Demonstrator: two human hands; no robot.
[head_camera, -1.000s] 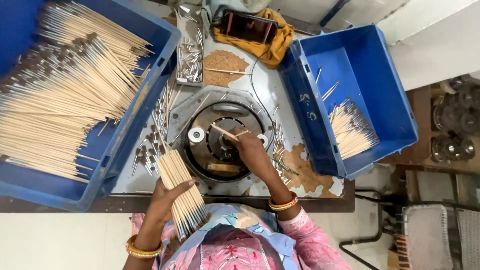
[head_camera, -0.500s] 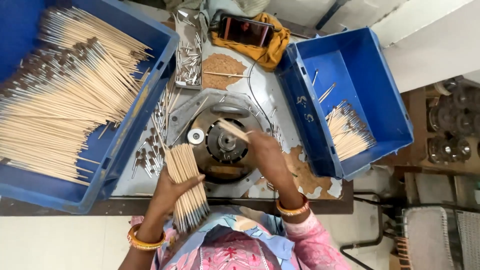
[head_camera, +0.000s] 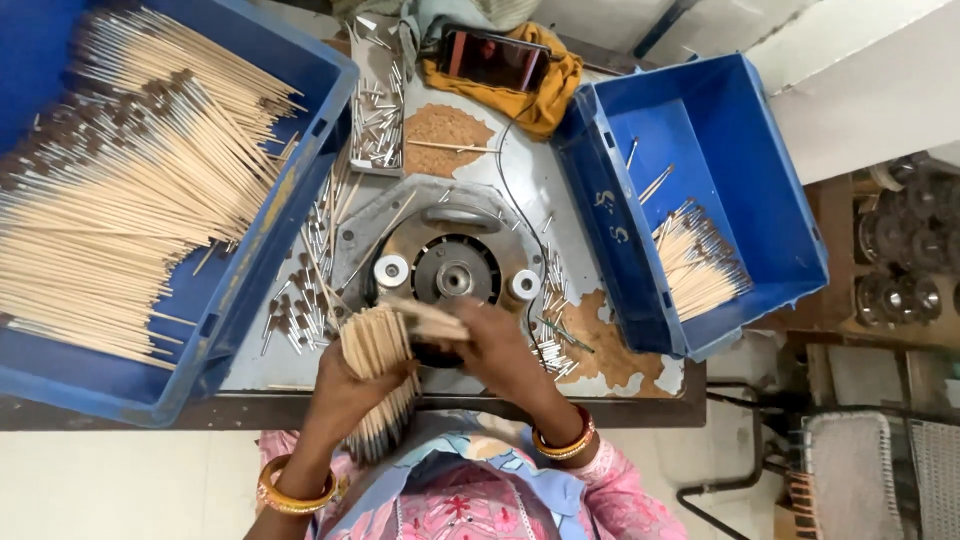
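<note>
Big blue bin (head_camera: 215, 330) at 9 o'clock, stuffed with loose wooden sticks (head_camera: 110, 210); little metal pins (head_camera: 300, 300) scattered on the table just beside it; left hand (head_camera: 345, 385) at 6 o'clock, fingers wrapped tight around a bundle of sticks (head_camera: 378, 345); right hand (head_camera: 505, 350) right next to it, fingertips pinched on one stick (head_camera: 425, 318) at the bundle's top, just below the round machine (head_camera: 455, 280); phone (head_camera: 492, 58) on a yellow cloth (head_camera: 545, 100) at 12; smaller blue bin (head_camera: 760, 170) at 3 o'clock with a small pile of sticks (head_camera: 700, 265).
</note>
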